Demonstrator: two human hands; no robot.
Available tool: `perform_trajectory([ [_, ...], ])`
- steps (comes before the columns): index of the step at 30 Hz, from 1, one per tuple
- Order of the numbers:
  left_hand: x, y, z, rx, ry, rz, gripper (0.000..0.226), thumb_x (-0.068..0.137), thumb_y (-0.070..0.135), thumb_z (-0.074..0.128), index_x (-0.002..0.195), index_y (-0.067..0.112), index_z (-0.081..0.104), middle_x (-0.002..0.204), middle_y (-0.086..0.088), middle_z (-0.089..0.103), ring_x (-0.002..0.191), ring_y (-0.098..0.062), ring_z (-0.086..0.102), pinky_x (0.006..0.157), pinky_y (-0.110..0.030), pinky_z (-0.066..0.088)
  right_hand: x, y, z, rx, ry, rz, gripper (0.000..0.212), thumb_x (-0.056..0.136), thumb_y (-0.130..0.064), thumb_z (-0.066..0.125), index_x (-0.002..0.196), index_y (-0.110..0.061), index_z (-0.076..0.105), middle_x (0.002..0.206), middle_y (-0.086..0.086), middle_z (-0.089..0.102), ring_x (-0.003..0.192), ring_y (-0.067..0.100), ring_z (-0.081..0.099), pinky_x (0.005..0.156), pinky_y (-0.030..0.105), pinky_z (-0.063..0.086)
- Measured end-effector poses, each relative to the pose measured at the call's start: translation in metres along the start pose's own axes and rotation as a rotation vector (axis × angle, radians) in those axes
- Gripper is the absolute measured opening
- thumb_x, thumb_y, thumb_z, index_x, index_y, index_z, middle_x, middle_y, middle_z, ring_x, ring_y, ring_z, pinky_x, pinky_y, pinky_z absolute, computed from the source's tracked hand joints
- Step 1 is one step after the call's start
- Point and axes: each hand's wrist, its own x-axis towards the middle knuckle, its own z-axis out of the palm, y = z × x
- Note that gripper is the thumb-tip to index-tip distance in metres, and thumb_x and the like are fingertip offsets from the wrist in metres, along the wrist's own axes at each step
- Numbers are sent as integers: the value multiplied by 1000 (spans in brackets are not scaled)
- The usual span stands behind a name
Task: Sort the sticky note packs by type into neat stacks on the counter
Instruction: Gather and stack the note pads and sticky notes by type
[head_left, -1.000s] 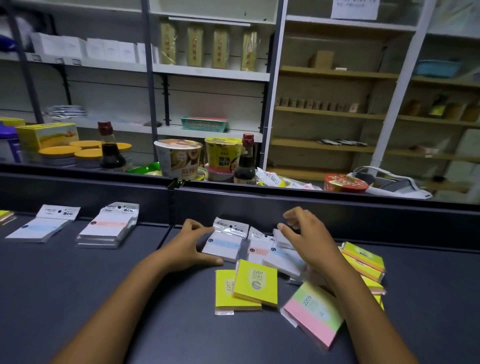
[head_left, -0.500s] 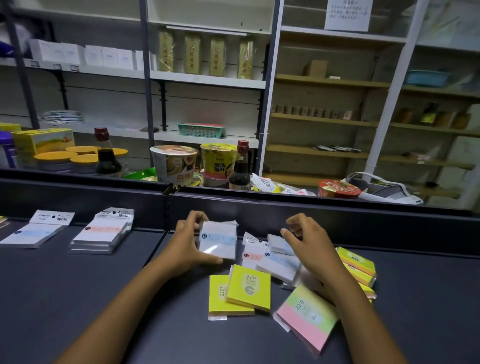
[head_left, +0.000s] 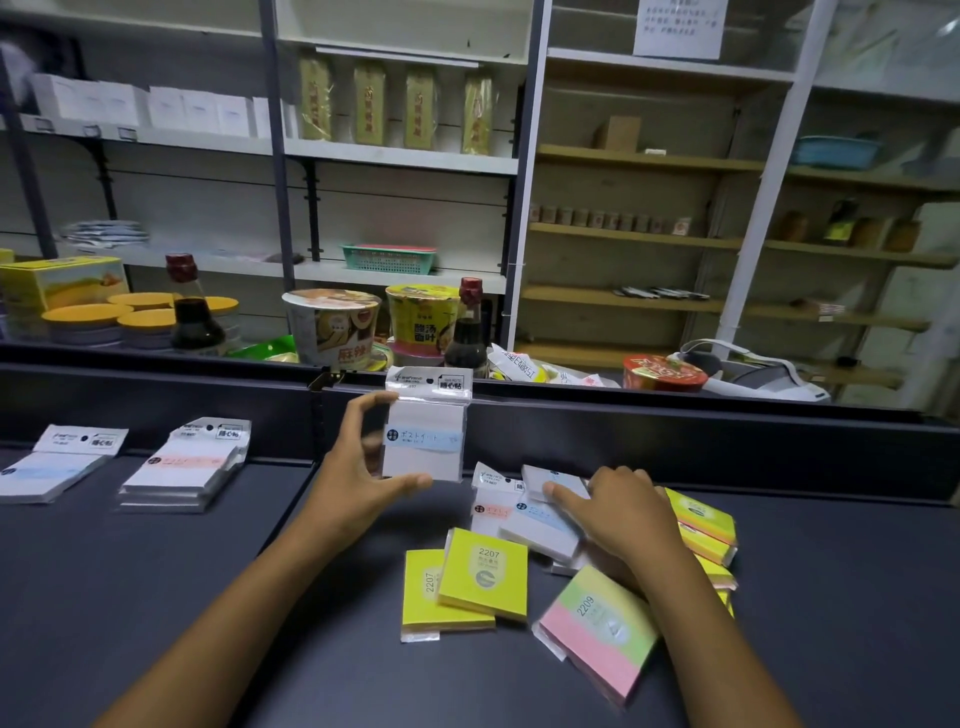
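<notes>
My left hand (head_left: 358, 467) holds a white blue-banded pack (head_left: 425, 441) upright above the dark counter (head_left: 156, 597), thumb under it and fingers on its left edge. My right hand (head_left: 618, 514) rests on the loose pile, its index finger touching a small white pack (head_left: 553, 480). Under it lie a red-banded white pack (head_left: 488, 512) and a blue-banded white pack (head_left: 540, 525). In front lie two yellow 2207 packs (head_left: 485, 574) and a pink-green 2209 pack (head_left: 597, 629). More yellow-green packs (head_left: 701, 525) lie at the right. Far left sit a blue-banded stack (head_left: 52, 470) and a red-banded stack (head_left: 182, 467).
A raised dark ledge (head_left: 675, 421) borders the counter's far side. Behind it stand noodle cups (head_left: 332, 325), soy sauce bottles (head_left: 195, 312) and yellow-lidded tubs (head_left: 88, 319). Shelving fills the background.
My left hand has picked the blue-banded white pack off the pile and raised it upright. My right hand has settled lower onto the pile.
</notes>
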Motion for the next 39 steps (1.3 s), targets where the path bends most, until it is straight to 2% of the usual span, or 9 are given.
perform_trajectory([
  [4, -2, 2, 1, 77, 13, 22, 88, 67, 9, 89, 132, 39, 37, 114, 36, 61, 109, 5, 62, 82, -26, 59, 2, -5, 3, -33, -32, 42, 95, 76, -92, 25, 115, -16, 67, 127, 10, 61, 121, 29, 49, 97, 40, 40],
  [7, -2, 0, 2, 88, 30, 18, 88, 68, 7, 88, 132, 39, 37, 113, 32, 63, 108, 5, 62, 80, -21, 58, 4, -8, 3, -25, -38, 47, 93, 75, -92, 29, 113, -16, 67, 128, 10, 61, 122, 30, 49, 97, 41, 40],
  [16, -4, -3, -1, 102, 50, 15, 89, 68, 7, 88, 133, 40, 37, 122, 24, 58, 109, 7, 59, 76, -20, 58, 2, -9, -3, 346, 6, 10, 51, 73, -60, 75, 102, -24, 56, 114, 2, 58, 109, 23, 52, 87, 39, 49],
  [20, -7, -4, -3, 114, 64, 10, 89, 68, 7, 88, 132, 42, 37, 119, 24, 60, 108, 5, 60, 77, -20, 58, 0, -14, -1, 519, -4, -39, 29, 80, -41, 76, 97, -26, 58, 115, 1, 66, 103, 20, 60, 86, 39, 52],
  [22, -8, -5, -4, 112, 70, 8, 89, 68, 7, 88, 132, 43, 37, 121, 21, 61, 109, 2, 61, 78, -21, 58, -1, -18, -1, 422, -8, -29, 36, 84, -52, 68, 106, -25, 57, 118, 1, 66, 107, 23, 60, 91, 40, 51],
  [26, -9, -6, -6, 117, 62, 0, 90, 68, 10, 88, 132, 45, 36, 122, 21, 60, 111, -3, 62, 79, -24, 59, -4, -31, 6, 84, 42, 1, 83, 81, -83, 38, 122, -14, 56, 126, 9, 62, 117, 30, 52, 97, 41, 42],
  [29, -9, -7, -6, 127, 58, -6, 90, 68, 10, 89, 131, 46, 36, 122, 23, 59, 112, -2, 61, 80, -25, 60, -4, -41, 11, -18, 57, 31, 101, 76, -91, 29, 127, -9, 57, 130, 13, 58, 119, 31, 50, 98, 41, 39],
  [33, -9, -9, -6, 132, 64, -16, 90, 68, 10, 89, 131, 47, 36, 123, 20, 59, 112, -2, 61, 81, -28, 60, 0, -40, 13, 16, 63, 56, 91, 78, -82, 42, 127, -6, 56, 132, 15, 55, 120, 32, 48, 98, 40, 38],
  [39, -10, -10, -6, 123, 59, -32, 90, 68, 10, 89, 131, 46, 36, 122, 20, 60, 112, -1, 61, 78, -28, 61, -4, -30, -2, 366, 12, 25, 75, 70, -55, 74, 130, -17, 47, 132, 2, 46, 124, 28, 39, 100, 38, 40],
])
